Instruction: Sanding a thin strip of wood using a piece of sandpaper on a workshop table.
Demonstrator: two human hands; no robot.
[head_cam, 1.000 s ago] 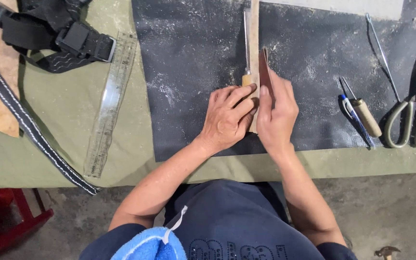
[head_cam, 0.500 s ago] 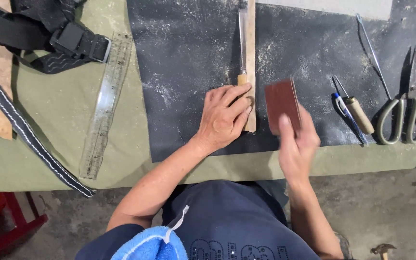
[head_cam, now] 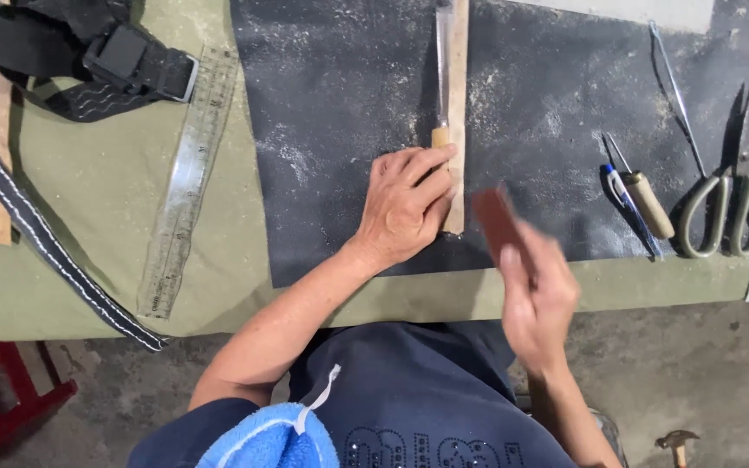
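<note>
My left hand rests on the dark cutting mat, fingers pressed against a long pale wooden strip and the wooden handle of a slim tool lying along it. My right hand is lifted off the mat near the table's front edge, blurred by motion, and holds a small reddish-brown leather piece.
A clear plastic ruler lies on the green table cover at left, beside black straps and a buckle. An awl, a blue pen, thin tweezers and large shears lie at the mat's right. A red stool stands below left.
My right hand has pulled the reddish-brown piece away from the wooden strip, moving right and then back toward me. My left hand has stayed on the strip.
</note>
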